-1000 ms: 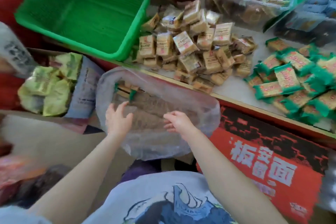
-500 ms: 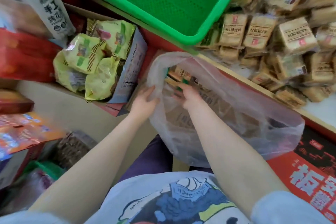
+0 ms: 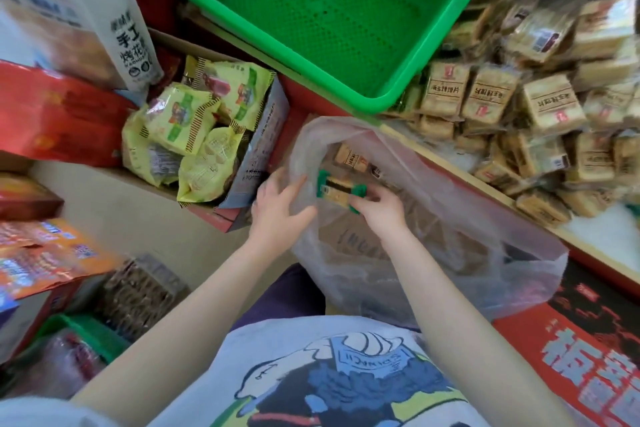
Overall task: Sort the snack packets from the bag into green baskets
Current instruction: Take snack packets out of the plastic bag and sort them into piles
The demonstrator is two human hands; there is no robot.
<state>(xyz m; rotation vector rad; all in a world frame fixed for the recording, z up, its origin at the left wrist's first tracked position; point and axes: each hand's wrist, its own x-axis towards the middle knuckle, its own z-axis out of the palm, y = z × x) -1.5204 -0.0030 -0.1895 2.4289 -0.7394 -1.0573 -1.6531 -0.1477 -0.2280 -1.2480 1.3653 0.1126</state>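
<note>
Bare forearms; light grey T-shirt [image 3: 311,374] with blue cartoon print; dark purple trousers [image 3: 277,291].

The tall white plastic snack bag [image 3: 114,28] at far left carries black Chinese characters, 手工 above 烤花, with a line of small Latin letters below that is too blurred to read. The brown paper-look snack packets [image 3: 485,97] piled at far right, just right of the green basket, bear a vertical line of dark characters, shown upside down and too blurred to read surely. The red and black printed carton [image 3: 588,357] at near right shows large pale characters; the first reads 板. The blue cartoon print on the grey shirt [image 3: 374,357] has lettering that cannot be read.
</note>
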